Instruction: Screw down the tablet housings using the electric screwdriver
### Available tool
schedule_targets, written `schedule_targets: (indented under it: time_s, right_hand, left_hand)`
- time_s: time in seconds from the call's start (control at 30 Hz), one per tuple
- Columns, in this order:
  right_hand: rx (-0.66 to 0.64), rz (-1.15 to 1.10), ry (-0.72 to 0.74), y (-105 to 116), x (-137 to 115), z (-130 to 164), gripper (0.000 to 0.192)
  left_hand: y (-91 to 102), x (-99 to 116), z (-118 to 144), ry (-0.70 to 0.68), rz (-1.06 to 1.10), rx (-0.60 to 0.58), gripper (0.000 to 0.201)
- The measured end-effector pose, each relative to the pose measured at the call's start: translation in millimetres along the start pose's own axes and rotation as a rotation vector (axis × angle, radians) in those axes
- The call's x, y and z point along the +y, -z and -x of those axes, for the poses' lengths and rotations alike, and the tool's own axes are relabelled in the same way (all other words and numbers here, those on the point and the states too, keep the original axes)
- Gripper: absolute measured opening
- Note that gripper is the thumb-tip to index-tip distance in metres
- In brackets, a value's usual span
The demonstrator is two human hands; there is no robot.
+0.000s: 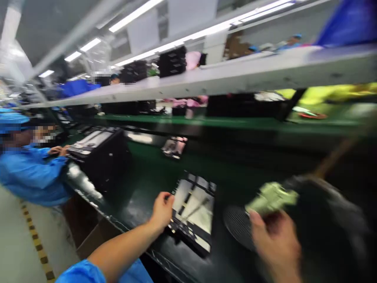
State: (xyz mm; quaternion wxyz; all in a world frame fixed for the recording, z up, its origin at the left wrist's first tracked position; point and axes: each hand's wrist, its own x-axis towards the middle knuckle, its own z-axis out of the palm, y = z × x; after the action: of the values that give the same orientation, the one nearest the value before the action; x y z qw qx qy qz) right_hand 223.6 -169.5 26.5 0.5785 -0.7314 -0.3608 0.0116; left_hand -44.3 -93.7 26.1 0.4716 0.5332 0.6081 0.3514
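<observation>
My left hand (161, 212) is closed at the left edge of a flat black frame-like piece (194, 208), thumb and fingers pinching its rim. Pale silvery panels fill the frame, crossed by black strips, and it lies slanted on the dark bench. Farther right, my right hand (277, 239) grips a pale yellow-green, blocky piece (272, 198) and holds it up above the bench. Motion blur hides what kind of part that is. Just left of and below this hand, a dark round ribbed disc (238, 226) rests on the bench.
A tall black stack (103, 157) stands at the left, where a co-worker in blue (32, 173) has hands on its top. A small silvery-pink part (174, 147) lies farther back. A white shelf (235, 72) spans above. A large dark rounded shape (330, 224) fills the right.
</observation>
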Motion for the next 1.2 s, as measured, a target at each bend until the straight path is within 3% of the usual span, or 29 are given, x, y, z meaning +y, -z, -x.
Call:
schedule_targets:
  time_s: [0.07,0.17,0.3,0.33,0.4,0.5,0.57,0.63,0.7,0.8,1.0,1.2]
  right_hand:
    - [-0.045,-0.069,-0.039,2.3,11.6,13.6,0.071]
    - [-0.061,-0.149,-0.007,-0.5,11.6,23.8,0.067]
    - [-0.075,-0.179,0.060,-0.4,2.8,27.9,0.061]
    - [-0.081,-0.193,0.073,0.4,2.0,28.6,0.060]
    - [-0.087,-0.214,0.092,1.5,2.5,29.8,0.060]
    - [-0.090,-0.215,0.101,1.0,5.3,30.5,0.060]
    - [-0.090,-0.209,0.102,0.3,6.7,30.3,0.060]
    - [-0.093,-0.207,0.106,0.0,7.3,29.8,0.059]
    - [-0.101,-0.208,0.108,0.3,7.3,29.3,0.058]
    - [-0.113,-0.208,0.101,1.7,6.2,28.9,0.056]
    - [-0.123,-0.209,0.061,2.5,3.9,28.3,0.053]
    - [-0.140,-0.229,0.031,1.0,6.6,28.9,0.051]
  left_hand:
    - [3.2,-14.1,5.2,-0.009,-0.031,-0.030,0.052]
    - [17.1,-25.4,6.5,-0.044,-0.095,-0.144,0.063]
    - [48.0,-24.3,10.9,-0.154,-0.209,-0.256,0.049]
    - [56.7,-22.6,12.4,-0.237,-0.248,-0.266,0.042]
    - [72.6,-19.6,14.4,-0.535,-0.355,-0.326,0.033]
    - [88.3,-18.8,13.5,-1.082,-0.556,-0.564,0.037]
    - [91.5,-20.9,10.9,-1.272,-0.641,-0.689,0.037]
    - [90.0,-23.8,8.9,-1.367,-0.662,-0.705,0.033]
    - [85.8,-25.5,9.3,-1.399,-0.619,-0.677,0.029]
    - [76.8,-23.1,16.6,-1.333,-0.522,-0.653,0.024]
    - [51.4,-15.2,33.9,-1.269,-0.406,-0.605,0.028]
    - [36.8,-29.6,24.4,-1.280,-0.436,-0.588,0.027]
